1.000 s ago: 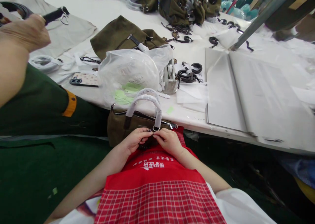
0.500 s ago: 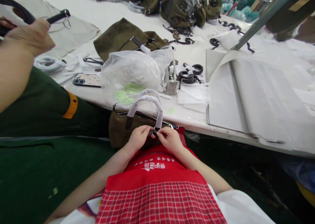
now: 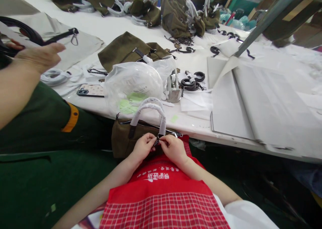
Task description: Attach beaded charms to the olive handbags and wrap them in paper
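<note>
An olive-brown handbag (image 3: 120, 140) rests upright on my lap against the table edge. Its two handles (image 3: 163, 121) stand up in clear wrap, and a zipper runs along the top. At the base of the near handle, my left hand (image 3: 144, 148) pinches a small dark chain (image 3: 156, 142), its fingers closed. Close beside it, my right hand (image 3: 173, 149) is also closed, thumb and fingertips pinching the chain's end by the handle ring. The fingertips hide much of the chain.
On the white table (image 3: 198, 127) lie a plastic bag (image 3: 136, 78), a tape dispenser (image 3: 174, 88), black straps (image 3: 189, 84), a phone (image 3: 90, 90), large paper sheets (image 3: 231, 105) and another olive bag (image 3: 120, 51). A co-worker's hand (image 3: 37, 58) holds black straps at left. A metal pole (image 3: 266, 24) rises right.
The view has tilted slightly, so everything sits a little lower. My hands stay at the handle ring, fingers shifted slightly on the chain. The co-worker's hand has turned with the strap.
</note>
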A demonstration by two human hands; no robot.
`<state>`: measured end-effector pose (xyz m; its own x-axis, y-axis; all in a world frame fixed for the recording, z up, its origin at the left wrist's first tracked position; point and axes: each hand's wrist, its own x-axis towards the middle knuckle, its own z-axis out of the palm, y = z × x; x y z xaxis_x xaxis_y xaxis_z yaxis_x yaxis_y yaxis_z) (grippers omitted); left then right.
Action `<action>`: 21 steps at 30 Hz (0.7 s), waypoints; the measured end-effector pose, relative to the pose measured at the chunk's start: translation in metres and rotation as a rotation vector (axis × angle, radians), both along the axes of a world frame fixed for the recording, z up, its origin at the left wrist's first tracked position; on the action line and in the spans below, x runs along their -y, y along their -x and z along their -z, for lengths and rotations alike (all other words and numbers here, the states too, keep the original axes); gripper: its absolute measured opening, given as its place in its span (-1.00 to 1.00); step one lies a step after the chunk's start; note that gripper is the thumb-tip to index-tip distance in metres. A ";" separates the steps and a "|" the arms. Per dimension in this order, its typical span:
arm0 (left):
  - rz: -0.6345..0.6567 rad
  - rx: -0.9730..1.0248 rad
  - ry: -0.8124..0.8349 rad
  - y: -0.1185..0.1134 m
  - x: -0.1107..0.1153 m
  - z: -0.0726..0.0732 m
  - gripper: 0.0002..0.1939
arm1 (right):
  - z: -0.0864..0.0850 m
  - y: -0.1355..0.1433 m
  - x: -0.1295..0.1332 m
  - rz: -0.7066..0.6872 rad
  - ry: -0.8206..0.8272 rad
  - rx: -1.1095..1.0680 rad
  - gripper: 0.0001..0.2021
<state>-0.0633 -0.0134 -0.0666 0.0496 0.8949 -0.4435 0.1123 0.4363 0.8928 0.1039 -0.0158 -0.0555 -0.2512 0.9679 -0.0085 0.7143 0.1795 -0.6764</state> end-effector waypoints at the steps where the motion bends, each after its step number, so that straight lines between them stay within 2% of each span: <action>1: -0.019 -0.081 -0.074 0.001 -0.001 -0.001 -0.73 | 0.001 -0.001 0.000 0.023 0.009 -0.029 -0.86; 3: -0.059 -0.166 -0.186 0.003 -0.003 -0.004 -0.76 | 0.003 -0.002 0.000 0.057 0.038 -0.069 -0.79; 4: -0.084 -0.146 -0.196 0.003 -0.005 -0.004 -0.76 | 0.003 -0.002 0.000 0.061 0.050 -0.075 -0.78; 8: -0.213 0.113 0.012 -0.003 -0.013 -0.005 -0.64 | 0.000 -0.002 -0.001 0.031 0.053 -0.018 -0.74; 11: -0.245 0.147 0.094 -0.007 -0.017 -0.002 -0.62 | -0.002 -0.001 -0.005 -0.012 0.053 0.087 -0.77; 14: -0.214 0.123 0.069 -0.007 -0.018 0.000 -0.69 | 0.000 -0.002 -0.009 -0.076 0.058 0.147 -0.86; 17: -0.142 0.027 0.001 -0.004 -0.019 0.001 -0.80 | 0.005 -0.001 -0.010 -0.093 0.048 0.077 -0.89; 21: 0.071 -0.162 -0.084 0.004 -0.022 0.001 -0.89 | 0.014 0.002 -0.007 -0.041 0.046 -0.083 -0.88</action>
